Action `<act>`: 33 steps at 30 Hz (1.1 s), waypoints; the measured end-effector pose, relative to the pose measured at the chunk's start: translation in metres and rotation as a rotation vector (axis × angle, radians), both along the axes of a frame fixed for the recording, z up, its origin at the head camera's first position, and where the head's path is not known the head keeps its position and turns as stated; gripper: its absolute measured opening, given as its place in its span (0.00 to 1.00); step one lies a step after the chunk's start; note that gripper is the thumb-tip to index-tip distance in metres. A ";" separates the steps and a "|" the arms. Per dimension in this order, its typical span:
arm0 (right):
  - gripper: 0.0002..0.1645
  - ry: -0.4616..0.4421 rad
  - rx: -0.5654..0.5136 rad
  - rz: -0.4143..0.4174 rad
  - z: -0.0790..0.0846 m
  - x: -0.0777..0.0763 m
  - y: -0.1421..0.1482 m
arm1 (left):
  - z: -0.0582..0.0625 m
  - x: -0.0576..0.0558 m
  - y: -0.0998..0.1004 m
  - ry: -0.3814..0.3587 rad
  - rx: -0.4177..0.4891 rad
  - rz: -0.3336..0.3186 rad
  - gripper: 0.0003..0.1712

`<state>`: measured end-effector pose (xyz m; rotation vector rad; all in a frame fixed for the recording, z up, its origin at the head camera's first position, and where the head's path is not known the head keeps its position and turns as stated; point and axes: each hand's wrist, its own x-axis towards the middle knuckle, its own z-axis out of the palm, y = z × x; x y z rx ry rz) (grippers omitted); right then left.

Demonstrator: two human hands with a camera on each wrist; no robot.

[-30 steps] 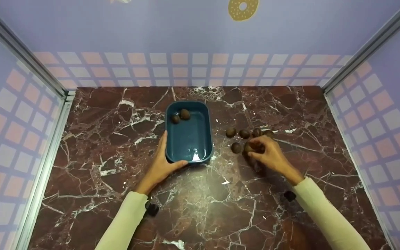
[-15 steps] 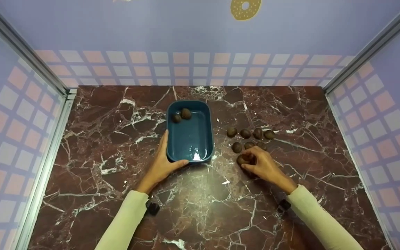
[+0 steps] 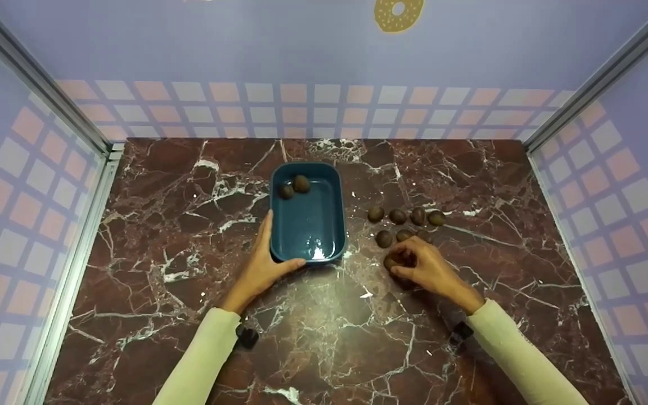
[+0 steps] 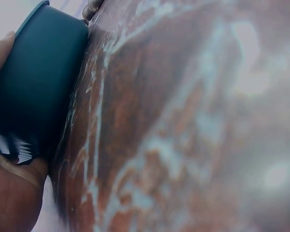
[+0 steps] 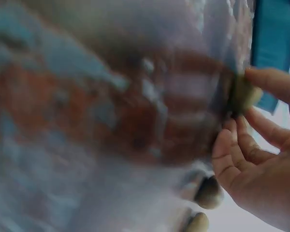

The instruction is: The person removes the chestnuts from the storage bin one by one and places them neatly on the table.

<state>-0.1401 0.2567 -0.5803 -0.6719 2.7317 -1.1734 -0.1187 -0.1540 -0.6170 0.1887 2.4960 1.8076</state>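
My left hand holds the near left corner of a dark teal rectangular dish, its thumb along the near wall. Two small brown kiwi-like fruits lie in the dish's far left corner. To the right of it, my right hand pinches another kiwi-like fruit between thumb and fingers, low over the tabletop. In the right wrist view this fruit shows brownish green at the fingertips. Just beyond the hand, several more of these fruits lie in two rows, the nearer row partly hidden by the fingers.
The tabletop is glossy red-brown with white marbled veins. Lilac walls with pink and white squares close it in at the back and both sides. Black cameras sit on the left wrist and the right wrist.
My right hand has drawn a fruit nearer and slightly left, away from the rows, uncovering others. It has stayed nearly still over the last half second. The left hand and dish keep their place.
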 end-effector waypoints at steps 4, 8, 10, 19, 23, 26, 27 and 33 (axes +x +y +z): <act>0.25 -0.004 -0.055 -0.011 0.032 -0.016 0.000 | -0.001 0.000 0.000 0.002 0.006 0.002 0.80; 0.26 -0.032 -0.073 -0.026 0.065 -0.036 -0.007 | 0.001 -0.002 0.001 0.002 0.016 0.000 0.80; 0.26 -0.047 -0.070 -0.024 0.074 -0.045 -0.013 | 0.002 -0.003 0.001 0.002 0.016 -0.001 0.80; 0.29 0.006 -0.018 0.062 0.080 -0.079 -0.055 | 0.002 0.000 0.001 -0.004 0.004 0.004 0.81; 0.30 -0.010 -0.008 0.110 0.078 -0.094 -0.075 | 0.003 -0.001 0.002 0.000 0.004 -0.001 0.81; 0.30 -0.013 -0.002 0.141 0.076 -0.104 -0.090 | 0.003 -0.001 0.002 -0.001 0.006 -0.005 0.80; 0.30 -0.010 0.000 0.150 0.075 -0.107 -0.095 | 0.003 0.000 0.003 -0.002 0.011 -0.006 0.80; 0.30 0.006 0.022 0.206 0.068 -0.118 -0.124 | 0.003 0.000 0.001 -0.003 0.043 -0.010 0.78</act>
